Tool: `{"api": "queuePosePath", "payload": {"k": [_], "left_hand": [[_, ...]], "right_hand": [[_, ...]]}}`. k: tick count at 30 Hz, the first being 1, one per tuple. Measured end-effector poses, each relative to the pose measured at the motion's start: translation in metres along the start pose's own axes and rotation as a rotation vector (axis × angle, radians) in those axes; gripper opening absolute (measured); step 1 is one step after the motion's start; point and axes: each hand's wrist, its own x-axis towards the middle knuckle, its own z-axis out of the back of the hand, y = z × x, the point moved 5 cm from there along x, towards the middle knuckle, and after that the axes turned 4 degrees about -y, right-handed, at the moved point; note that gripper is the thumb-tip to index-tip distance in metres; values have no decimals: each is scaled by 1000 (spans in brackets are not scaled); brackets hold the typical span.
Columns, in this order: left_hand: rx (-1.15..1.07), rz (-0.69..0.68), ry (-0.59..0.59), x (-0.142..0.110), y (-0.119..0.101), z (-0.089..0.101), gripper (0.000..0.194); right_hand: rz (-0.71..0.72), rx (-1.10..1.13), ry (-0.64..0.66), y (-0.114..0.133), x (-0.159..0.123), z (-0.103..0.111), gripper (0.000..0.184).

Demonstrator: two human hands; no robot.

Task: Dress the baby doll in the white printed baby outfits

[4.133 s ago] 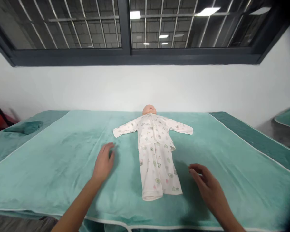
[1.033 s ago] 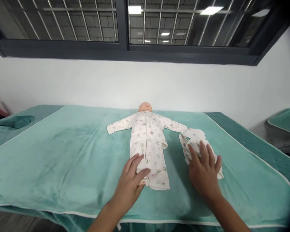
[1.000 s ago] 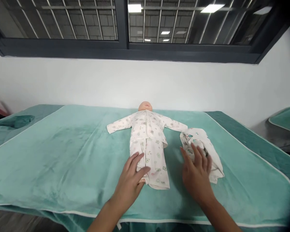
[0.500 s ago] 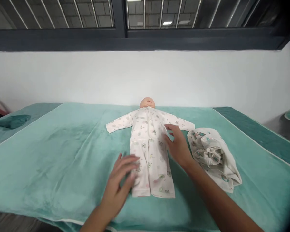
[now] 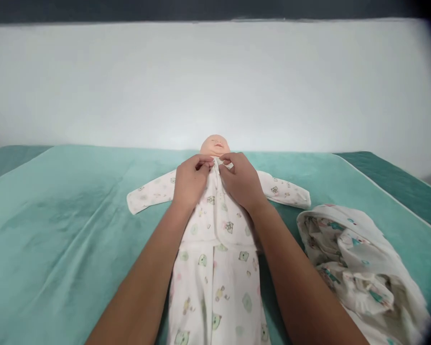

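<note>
A: What lies nearest?
B: Long white cloth trousers printed with green animal faces [image 5: 233, 292], and to the right a crumpled white bundle of patterned fabric [image 5: 361, 239], both on the teal plush cover [image 5: 75, 215].
A: Beyond them?
B: The matching white long-sleeved shirt [image 5: 217, 220], spread face up, sleeves out, its hem meeting the trousers' top.
A: And the hands?
B: Both at its neckline, either side of the front edge. The left hand [image 5: 191, 179] has thumb and forefinger nearly together; the right hand [image 5: 241, 179] is curled, with a gap inside thumb and forefinger. Whether either pinches cloth, I cannot tell.
A: How should that be handled?
B: Lightly, I'd judge: fingertips on the edge alone, cloth lifted clear of the neck, no tugging at the sleeves.
A: Farthest?
B: The smooth pink doll's head [image 5: 214, 144], just past the fingers, before a plain white wall [image 5: 208, 86].
</note>
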Motion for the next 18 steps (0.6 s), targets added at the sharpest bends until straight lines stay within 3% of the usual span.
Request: {"api": "queuePosePath", "payload": {"k": [6,11,18], "left_hand": [[129,-3,67,4,-1,-4,26],[208,-93,129,3,-6,-7,32],[202,-40,116,1,-5,-4,33]], "right_hand": [[-101,131,75,-10,5,0,26],[-130,201,114,-10,6,-1,29],[-197,352,162,-22,9,-3,31]]}}
